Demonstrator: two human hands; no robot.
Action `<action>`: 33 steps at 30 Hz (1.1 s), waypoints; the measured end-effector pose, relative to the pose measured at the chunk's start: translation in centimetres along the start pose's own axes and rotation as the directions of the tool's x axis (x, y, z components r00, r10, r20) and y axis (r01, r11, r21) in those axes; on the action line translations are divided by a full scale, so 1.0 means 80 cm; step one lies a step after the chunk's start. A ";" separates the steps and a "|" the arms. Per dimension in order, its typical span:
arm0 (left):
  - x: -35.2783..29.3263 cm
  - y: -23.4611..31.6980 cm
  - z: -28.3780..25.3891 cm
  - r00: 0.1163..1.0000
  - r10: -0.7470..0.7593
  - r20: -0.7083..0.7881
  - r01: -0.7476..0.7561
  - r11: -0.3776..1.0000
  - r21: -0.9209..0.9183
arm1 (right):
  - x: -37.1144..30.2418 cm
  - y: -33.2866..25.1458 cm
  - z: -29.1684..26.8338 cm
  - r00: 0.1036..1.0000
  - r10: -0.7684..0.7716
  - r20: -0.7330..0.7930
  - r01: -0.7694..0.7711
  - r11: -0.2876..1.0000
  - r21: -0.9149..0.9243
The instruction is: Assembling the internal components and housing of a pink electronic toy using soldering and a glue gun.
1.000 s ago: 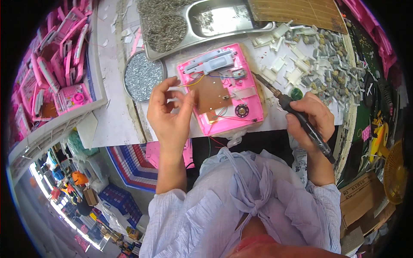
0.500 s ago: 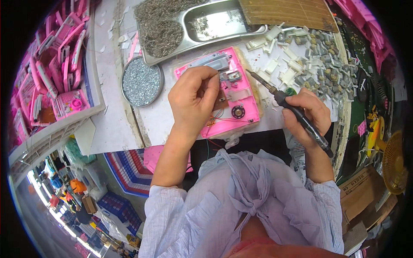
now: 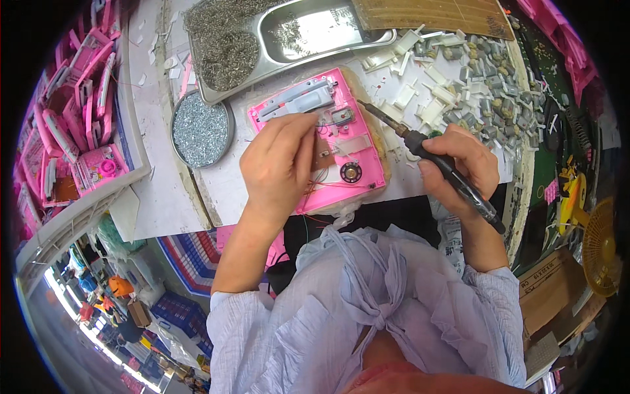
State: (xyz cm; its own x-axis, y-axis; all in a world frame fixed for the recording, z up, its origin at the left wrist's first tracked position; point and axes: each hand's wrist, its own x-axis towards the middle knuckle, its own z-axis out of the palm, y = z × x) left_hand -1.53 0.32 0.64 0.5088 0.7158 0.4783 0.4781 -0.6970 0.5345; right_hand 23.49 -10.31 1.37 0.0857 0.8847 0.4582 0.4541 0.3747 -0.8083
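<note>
white worktop (image 3: 216, 177) runs in front of you, crowded with parts, and beyond its left edge you look down on a floor far below with coloured crates.

nearest to you, your right hand (image 3: 459, 174) is closed fully around the black handle of a soldering iron (image 3: 430, 157). the thumb and fingers wrap it tight, and the metal tip points up and left, ending just beside the right edge of the pink toy housing (image 3: 321, 141) but not touching it, as far as i can tell.

your left hand (image 3: 279, 164) lies on the left part of this open pink housing, which sits on the worktop at the middle, just ahead of your chest. the fingers are bent and pinched together near the thin wires and the brown board inside; whether they hold a wire, i cannot tell. a small round black speaker (image 3: 350, 173) shows in the lower part of the housing.

farther left, a round tin of small silver screws (image 3: 201, 128) stands just beside the housing. behind it a steel tray (image 3: 275, 39) holds heaps of small metal parts. to the far right, white plastic pieces and small grey motors (image 3: 459, 79) lie scattered. at far left, a white bin (image 3: 134, 131) holds many pink toy shells.

at your right, low down, brown cardboard boxes (image 3: 548, 289) with a dark printed label stand beside a yellow fan (image 3: 600, 253).
</note>
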 end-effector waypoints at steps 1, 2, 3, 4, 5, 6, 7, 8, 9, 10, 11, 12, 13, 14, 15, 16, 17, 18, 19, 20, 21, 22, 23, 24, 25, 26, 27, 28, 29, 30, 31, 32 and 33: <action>-0.004 -0.003 -0.003 1.000 -0.003 -0.019 0.003 1.000 -0.004 | 0.000 0.001 0.001 1.000 0.005 -0.002 -0.005 1.000 0.004; -0.008 -0.004 -0.005 0.999 -0.034 -0.042 0.033 0.999 -0.008 | -0.001 0.002 0.002 1.000 0.010 -0.004 -0.010 1.000 0.009; -0.012 -0.005 -0.006 0.996 -0.064 -0.064 0.063 0.998 -0.014 | 0.000 0.002 0.003 1.000 0.000 -0.004 0.000 1.000 0.007; -0.016 -0.006 -0.006 0.991 -0.095 -0.089 0.093 0.995 -0.024 | 0.001 0.004 0.002 1.000 -0.011 -0.001 0.011 1.000 0.001; -0.016 -0.010 -0.006 0.991 -0.089 -0.104 0.085 0.995 -0.042 | 0.001 0.005 0.003 1.000 -0.021 0.000 0.021 1.000 -0.006; -0.016 -0.009 -0.006 0.992 -0.084 -0.095 0.081 0.996 -0.036 | 0.001 0.006 0.004 1.000 -0.021 -0.004 0.021 1.000 0.003; -0.014 -0.005 -0.008 0.993 -0.081 -0.087 0.079 0.996 -0.030 | 0.001 0.006 0.004 1.000 -0.021 -0.006 0.021 1.000 0.011; -0.011 0.000 -0.009 0.994 -0.077 -0.079 0.075 0.997 -0.026 | 0.001 0.006 0.005 1.000 -0.021 -0.009 0.022 1.000 0.018; -0.004 0.003 -0.009 0.999 -0.037 -0.038 0.036 0.999 -0.026 | 0.002 0.007 0.005 1.000 -0.022 -0.013 0.022 1.000 0.015; 0.006 0.006 -0.008 1.000 0.003 0.001 -0.003 1.000 -0.028 | 0.002 0.007 0.005 1.000 -0.023 -0.015 0.023 1.000 0.012; 0.013 0.009 -0.005 0.998 0.043 0.041 -0.042 0.999 -0.031 | 0.002 0.007 0.004 1.000 -0.024 -0.017 0.024 1.000 0.008; 0.017 0.012 0.002 0.996 0.035 0.080 -0.036 0.999 0.018 | 0.002 0.006 0.005 0.999 -0.032 -0.015 0.032 0.999 0.003; 0.023 0.016 0.010 0.992 0.025 0.121 -0.034 0.997 0.068 | 0.004 0.006 0.004 0.999 -0.041 -0.015 0.041 0.999 -0.002; 0.027 0.018 0.015 0.987 0.014 0.160 -0.033 0.992 0.119 | 0.005 0.006 0.004 0.999 -0.049 -0.015 0.049 0.999 -0.006; 0.025 0.016 0.019 0.984 0.026 0.175 -0.051 0.989 0.141 | 0.006 0.004 0.003 0.999 -0.046 -0.011 0.046 0.999 -0.012; 0.024 0.016 0.022 0.986 0.035 0.164 -0.060 0.987 0.149 | 0.004 0.003 0.003 0.999 -0.035 -0.011 0.035 0.999 -0.021; 0.023 0.017 0.025 0.987 0.043 0.154 -0.068 0.985 0.158 | 0.003 0.003 0.003 1.000 -0.024 -0.011 0.024 0.999 -0.029; 0.022 0.017 0.027 0.988 0.051 0.143 -0.075 0.983 0.168 | 0.001 0.005 0.004 1.000 -0.020 -0.011 0.020 1.000 -0.022; 0.020 0.018 0.029 0.991 0.053 0.125 -0.073 0.984 0.163 | 0.000 0.007 0.005 1.000 -0.018 -0.007 0.018 1.000 -0.012; 0.019 0.018 0.032 0.993 0.054 0.107 -0.071 0.985 0.159 | -0.001 0.008 0.005 1.000 -0.017 -0.003 0.017 1.000 -0.003; 0.018 0.018 0.034 0.995 0.055 0.088 -0.068 0.986 0.155 | -0.001 0.008 0.005 1.000 -0.022 0.005 0.022 1.000 -0.005; 0.017 0.017 0.035 0.995 0.061 0.080 -0.073 0.985 0.158 | 0.000 0.008 0.006 1.000 -0.028 0.012 0.028 1.000 -0.007; 0.016 0.016 0.036 0.995 0.067 0.071 -0.078 0.984 0.161 | 0.001 0.008 0.007 0.999 -0.035 0.020 0.035 0.999 -0.009; 0.015 0.015 0.038 0.995 0.073 0.063 -0.083 0.983 0.164 | 0.002 0.009 0.007 0.998 -0.048 0.031 0.049 0.999 -0.009; 0.015 0.016 0.038 0.996 0.064 0.059 -0.073 0.985 0.159 | 0.003 0.010 0.007 0.997 -0.063 0.043 0.064 0.998 -0.008; 0.015 0.017 0.038 0.997 0.055 0.056 -0.063 0.986 0.154 | 0.004 0.011 0.007 0.995 -0.078 0.055 0.079 0.997 -0.006; 0.015 0.018 0.037 0.998 0.045 0.052 -0.052 0.987 0.149 | 0.003 0.012 0.007 0.996 -0.072 0.057 0.072 0.997 -0.002; 0.016 0.019 0.036 0.997 0.041 0.061 -0.049 0.987 0.150 | 0.003 0.012 0.006 0.996 -0.066 0.059 0.066 0.998 0.001; 0.018 0.020 0.035 0.997 0.036 0.069 -0.046 0.987 0.151 | 0.003 0.012 0.006 0.996 -0.059 0.060 0.059 0.998 0.005; 0.018 0.021 0.034 0.997 0.032 0.077 -0.043 0.987 0.153 | 0.003 0.012 0.005 0.996 -0.061 0.059 0.061 0.998 0.001; 0.019 0.022 0.034 0.996 0.027 0.081 -0.041 0.985 0.168 | 0.003 0.012 0.005 0.996 -0.065 0.058 0.065 0.998 0.000; 0.019 0.023 0.035 0.996 0.023 0.085 -0.038 0.982 0.184 | 0.003 0.013 0.005 0.996 -0.068 0.057 0.068 0.998 -0.002; 0.019 0.023 0.035 0.996 0.018 0.089 -0.036 0.979 0.199 | 0.004 0.012 0.005 0.996 -0.073 0.055 0.073 0.997 0.002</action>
State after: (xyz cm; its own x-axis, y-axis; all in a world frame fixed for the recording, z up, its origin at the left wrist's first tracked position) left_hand 2.13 0.02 0.41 0.5791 0.6962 0.4243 0.5926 -0.7168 0.3674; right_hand 23.61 -9.55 0.55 0.0036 0.8691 0.4946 0.4572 0.4385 -0.7738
